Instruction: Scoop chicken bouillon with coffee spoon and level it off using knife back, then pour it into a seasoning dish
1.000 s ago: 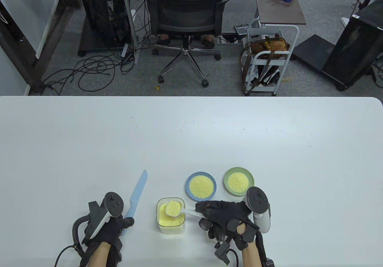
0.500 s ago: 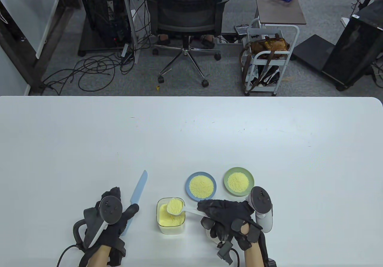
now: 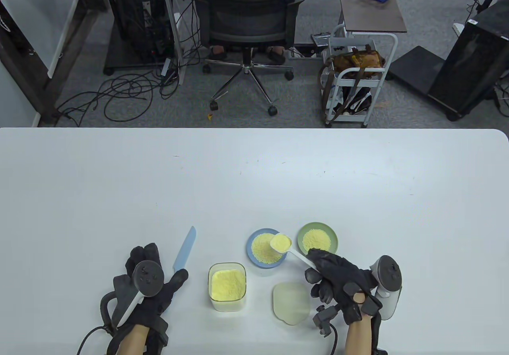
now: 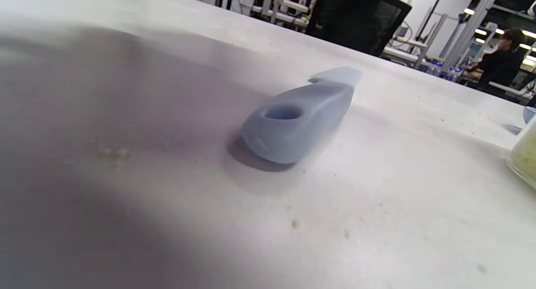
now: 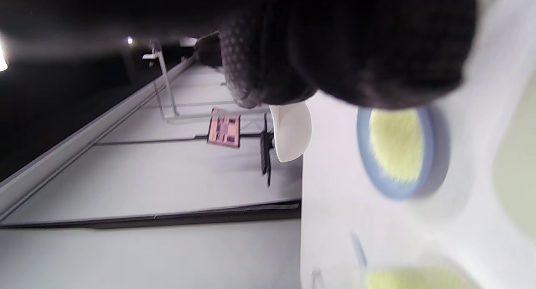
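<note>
My right hand (image 3: 315, 266) pinches the handle of the white coffee spoon (image 3: 281, 243). Its bowl is filled with yellow bouillon and hovers over the right rim of the blue seasoning dish (image 3: 251, 251). From the right wrist view I see the spoon's underside (image 5: 291, 132) and the blue dish (image 5: 435, 155). The clear bouillon container (image 3: 227, 287) stands open to the left. A light blue knife (image 3: 185, 248) lies flat on the table. My left hand (image 3: 165, 284) rests at its handle (image 4: 297, 121) with fingers stretched out and no grip on it.
A green dish (image 3: 332, 235) with bouillon sits right of the blue one. The container's translucent lid (image 3: 291, 303) lies near my right hand. Loose grains dot the table (image 4: 295, 224) by the knife. The table's front edge is close behind both hands.
My right hand carried the filled spoon from above the container, rightward and away, to the blue dish, uncovering the lid. My left hand uncurled its fingers by the knife, which stayed put.
</note>
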